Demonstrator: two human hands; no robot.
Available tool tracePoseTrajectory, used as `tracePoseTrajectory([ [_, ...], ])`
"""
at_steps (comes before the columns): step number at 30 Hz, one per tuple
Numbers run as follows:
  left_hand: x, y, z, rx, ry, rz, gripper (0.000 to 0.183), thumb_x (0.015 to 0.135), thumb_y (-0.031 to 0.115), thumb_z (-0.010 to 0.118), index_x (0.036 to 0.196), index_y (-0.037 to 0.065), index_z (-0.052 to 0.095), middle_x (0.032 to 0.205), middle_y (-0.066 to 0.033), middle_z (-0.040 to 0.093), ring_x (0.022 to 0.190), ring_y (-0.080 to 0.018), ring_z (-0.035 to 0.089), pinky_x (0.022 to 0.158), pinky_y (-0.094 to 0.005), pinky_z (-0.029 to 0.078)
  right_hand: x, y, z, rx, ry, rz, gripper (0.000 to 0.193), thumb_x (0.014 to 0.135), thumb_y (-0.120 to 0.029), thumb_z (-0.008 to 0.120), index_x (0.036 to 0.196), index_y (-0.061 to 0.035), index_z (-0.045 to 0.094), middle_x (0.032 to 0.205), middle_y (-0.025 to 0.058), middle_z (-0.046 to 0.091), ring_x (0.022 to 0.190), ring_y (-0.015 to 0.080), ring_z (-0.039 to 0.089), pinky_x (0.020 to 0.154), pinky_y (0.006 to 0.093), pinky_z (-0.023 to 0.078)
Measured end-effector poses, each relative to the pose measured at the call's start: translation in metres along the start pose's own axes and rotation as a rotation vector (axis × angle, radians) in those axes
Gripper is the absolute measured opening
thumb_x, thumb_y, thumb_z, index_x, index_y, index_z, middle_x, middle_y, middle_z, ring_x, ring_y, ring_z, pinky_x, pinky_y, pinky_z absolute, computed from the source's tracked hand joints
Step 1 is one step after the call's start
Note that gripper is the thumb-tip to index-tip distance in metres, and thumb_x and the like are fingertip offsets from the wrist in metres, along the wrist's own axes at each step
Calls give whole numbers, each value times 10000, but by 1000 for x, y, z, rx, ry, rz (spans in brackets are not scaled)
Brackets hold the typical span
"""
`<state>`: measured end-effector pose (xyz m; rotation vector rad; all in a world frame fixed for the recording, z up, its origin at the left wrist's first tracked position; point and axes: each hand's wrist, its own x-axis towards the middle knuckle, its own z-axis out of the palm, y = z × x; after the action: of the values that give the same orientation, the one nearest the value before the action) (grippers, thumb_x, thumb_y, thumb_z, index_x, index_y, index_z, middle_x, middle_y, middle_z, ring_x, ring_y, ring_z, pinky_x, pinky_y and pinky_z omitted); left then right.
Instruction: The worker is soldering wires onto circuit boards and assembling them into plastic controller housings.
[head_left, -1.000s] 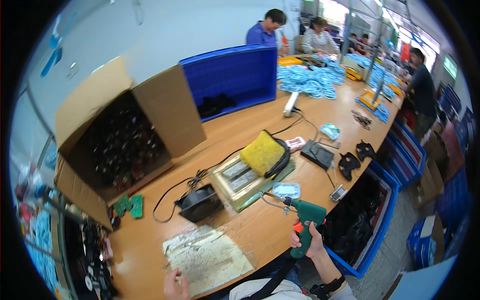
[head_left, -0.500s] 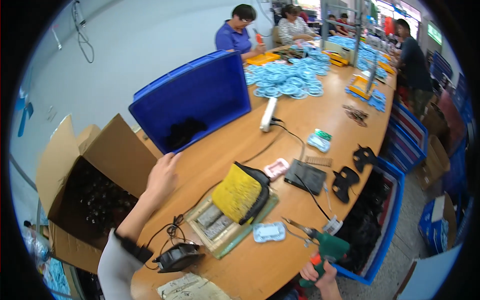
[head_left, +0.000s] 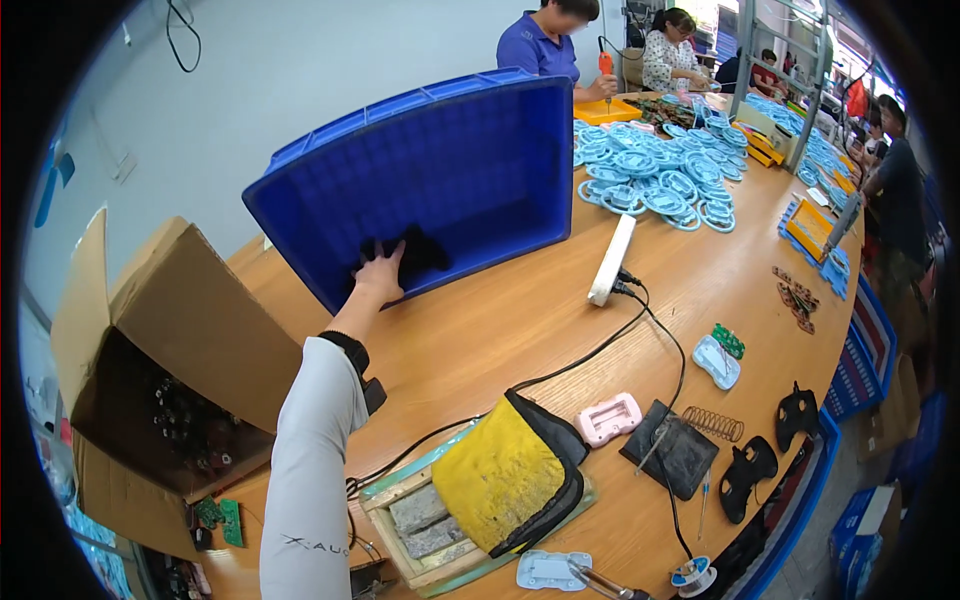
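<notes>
My left hand (head_left: 380,276) reaches into a tipped blue plastic bin (head_left: 490,170) that stands on its side on the table. Its fingers are spread over a small dark heap of black parts (head_left: 428,250), whose shape is hard to make out. At the lower edge, the metal front of a soldering gun (head_left: 600,583) pokes in near a pale blue plastic shell (head_left: 553,570). My right hand is out of the picture. A yellow sponge pad with black edging (head_left: 500,470) lies over a wooden frame (head_left: 400,535) holding grey blocks.
Left of my arm stands an open cardboard box (head_left: 200,310). A white power strip (head_left: 612,260) trails black cables across the table (head_left: 450,350). Blue rings (head_left: 660,175) pile up toward a co-worker (head_left: 540,45). Right lie a pink shell (head_left: 610,418), black shells (head_left: 748,478) and a solder spool (head_left: 693,577).
My left hand has moved forward, from beside the bin into its opening at the black parts. The view has shifted, and my right hand with the green soldering gun's handle has left the picture.
</notes>
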<state>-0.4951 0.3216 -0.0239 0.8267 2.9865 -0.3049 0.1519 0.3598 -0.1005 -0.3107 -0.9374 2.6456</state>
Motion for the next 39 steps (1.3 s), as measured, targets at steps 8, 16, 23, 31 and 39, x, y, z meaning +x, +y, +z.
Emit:
tracePoseTrajectory([
  [8,4,-25,8,99,394,161,536,758,-18,569,1266,130,485,1091,-166,597,925,-360,628,721,-401,552,-20,0,4,-130,48,-6,569,846,-344,631,1295,-63,423,626,21,441,519,126,396,502,266,312],
  [16,-73,-5,-73,-260,463,396,403,727,-52,588,1113,63,604,1007,-174,632,900,-363,613,790,-412,508,-53,-19,52,-239,77,-112,497,854,-292,617,1258,-54,454,630,15,439,531,123,402,504,265,312],
  [23,-328,0,-176,-526,528,732,392,755,-65,603,1133,36,587,1114,-172,606,999,-340,600,852,-364,503,-54,-19,79,-113,51,-122,496,877,-367,587,1209,-24,454,671,45,511,578,167,482,550,287,385],
  [31,-625,-50,-60,-427,-72,438,638,716,-36,532,1335,82,432,1309,-168,467,1140,-323,508,782,-356,534,-49,27,97,-175,12,-23,520,876,-369,582,1239,-59,377,641,91,491,537,179,499,553,333,426],
  [39,-714,-105,28,-156,107,-39,523,696,8,575,1213,84,554,1255,-141,513,1099,-307,519,704,-328,536,-47,53,123,-328,-124,-59,424,938,-359,475,1241,-85,361,612,31,444,496,121,442,510,263,369],
])
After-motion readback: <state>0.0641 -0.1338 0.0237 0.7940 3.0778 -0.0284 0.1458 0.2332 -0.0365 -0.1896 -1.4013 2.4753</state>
